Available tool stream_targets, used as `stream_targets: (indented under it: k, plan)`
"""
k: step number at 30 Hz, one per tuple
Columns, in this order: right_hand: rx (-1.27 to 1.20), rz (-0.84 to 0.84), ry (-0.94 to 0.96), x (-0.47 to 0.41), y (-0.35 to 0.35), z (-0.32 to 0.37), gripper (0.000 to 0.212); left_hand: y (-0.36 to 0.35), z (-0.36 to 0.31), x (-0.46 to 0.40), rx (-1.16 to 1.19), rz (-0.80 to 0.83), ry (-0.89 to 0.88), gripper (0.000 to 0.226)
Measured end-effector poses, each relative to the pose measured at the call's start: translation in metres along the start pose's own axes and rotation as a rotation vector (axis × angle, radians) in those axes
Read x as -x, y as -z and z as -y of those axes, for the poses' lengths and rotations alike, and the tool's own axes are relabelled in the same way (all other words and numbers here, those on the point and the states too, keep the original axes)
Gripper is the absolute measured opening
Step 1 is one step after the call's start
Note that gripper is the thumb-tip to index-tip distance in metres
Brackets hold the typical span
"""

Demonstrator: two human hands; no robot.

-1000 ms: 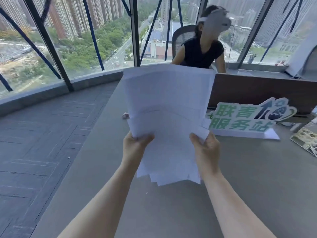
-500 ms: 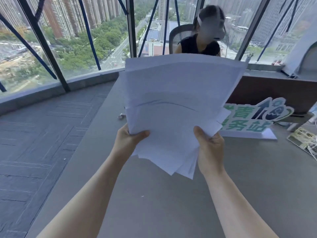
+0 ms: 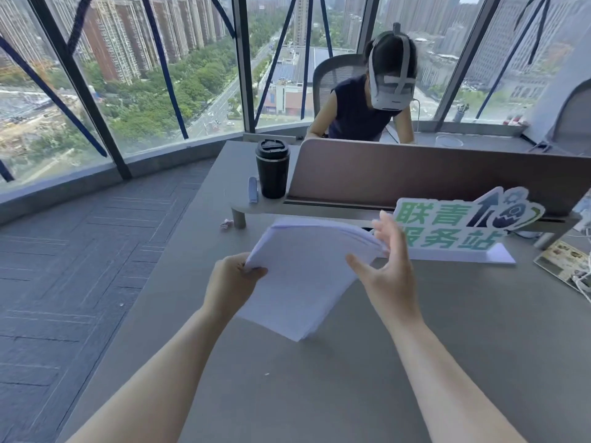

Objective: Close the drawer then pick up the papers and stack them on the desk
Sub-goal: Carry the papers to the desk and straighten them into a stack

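A stack of white papers [image 3: 303, 276] hangs tilted above the grey desk [image 3: 335, 378], its near corner low over the desktop and its far edge raised. My left hand [image 3: 232, 282] pinches the stack's left edge. My right hand [image 3: 388, 270] is at the stack's right edge with fingers spread, palm turned toward the sheets; it touches or nearly touches the edge without gripping. No drawer is in view.
A black lidded cup [image 3: 272, 169] and a small blue object [image 3: 252, 189] stand on a low riser shelf [image 3: 265, 206]. A green-lettered sign [image 3: 460, 228] stands right of the papers. A person with a headset [image 3: 361, 103] sits behind the divider [image 3: 415, 174]. A booklet [image 3: 564, 262] lies far right.
The papers have come down from upright in front of me to a low tilt over the desk. My right hand has let go and spread its fingers at the stack's edge.
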State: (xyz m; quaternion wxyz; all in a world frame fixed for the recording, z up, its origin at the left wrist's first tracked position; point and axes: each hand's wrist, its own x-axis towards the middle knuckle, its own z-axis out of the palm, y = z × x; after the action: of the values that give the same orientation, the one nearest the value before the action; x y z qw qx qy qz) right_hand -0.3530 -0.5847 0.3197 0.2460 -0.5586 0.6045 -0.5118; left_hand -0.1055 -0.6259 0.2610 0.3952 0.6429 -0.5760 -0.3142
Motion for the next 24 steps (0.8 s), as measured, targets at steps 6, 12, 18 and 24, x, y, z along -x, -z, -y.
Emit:
stream_targets:
  k: [6,12,18,24]
  plan:
    - [0.359,0.274,0.102,-0.039,-0.003,0.027,0.027,0.02,-0.067,-0.015,-0.499,0.093,-0.385,0.015]
    - [-0.152,0.189,-0.185,-0.013,0.0,-0.024,0.018,0.075,0.0,-0.03,-0.148,-0.138,0.01,0.056]
    - [-0.272,0.175,-0.219,0.008,-0.024,-0.058,0.023,0.058,0.05,-0.009,0.496,0.053,0.142,0.038]
    - [-0.169,0.243,-0.274,0.031,-0.043,-0.096,0.045,0.03,0.085,0.014,0.535,-0.069,0.199,0.035]
